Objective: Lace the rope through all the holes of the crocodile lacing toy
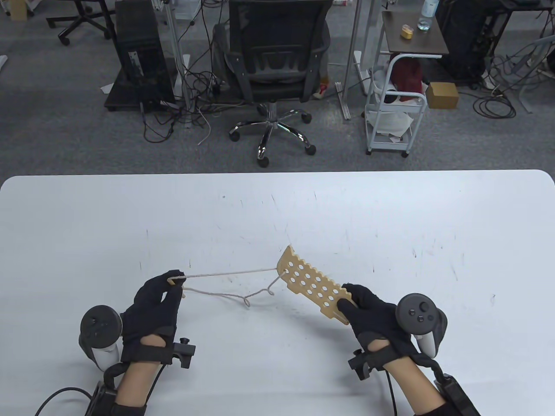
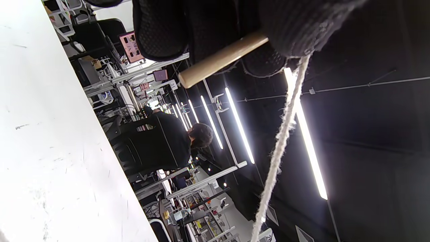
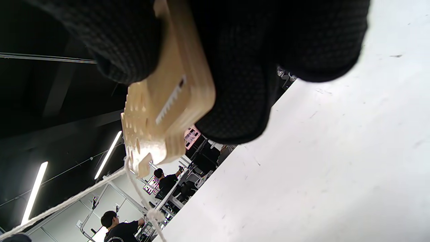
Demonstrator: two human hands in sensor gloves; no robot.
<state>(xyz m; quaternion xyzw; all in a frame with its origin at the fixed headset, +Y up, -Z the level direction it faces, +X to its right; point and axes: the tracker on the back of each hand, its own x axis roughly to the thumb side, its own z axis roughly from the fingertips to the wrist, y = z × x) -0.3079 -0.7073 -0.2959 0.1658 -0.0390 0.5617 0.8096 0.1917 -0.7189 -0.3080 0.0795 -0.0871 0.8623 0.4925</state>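
Observation:
The wooden crocodile lacing board (image 1: 311, 284), with rows of round holes, is held tilted above the white table (image 1: 390, 216). My right hand (image 1: 362, 303) grips its near end; the board (image 3: 161, 104) fills the top of the right wrist view between thumb and fingers. A cream rope (image 1: 230, 273) runs taut from a hole at the board's far-left end to my left hand (image 1: 167, 288). That hand pinches the rope's wooden needle (image 2: 221, 58), and the rope (image 2: 278, 148) hangs from those fingers. A slack loop of rope (image 1: 243, 298) lies on the table between the hands.
An office chair (image 1: 273, 65), a white cart (image 1: 394, 108) and cables stand on the floor beyond the table's far edge. A person (image 3: 117, 228) sits at another desk in the wrist views' background.

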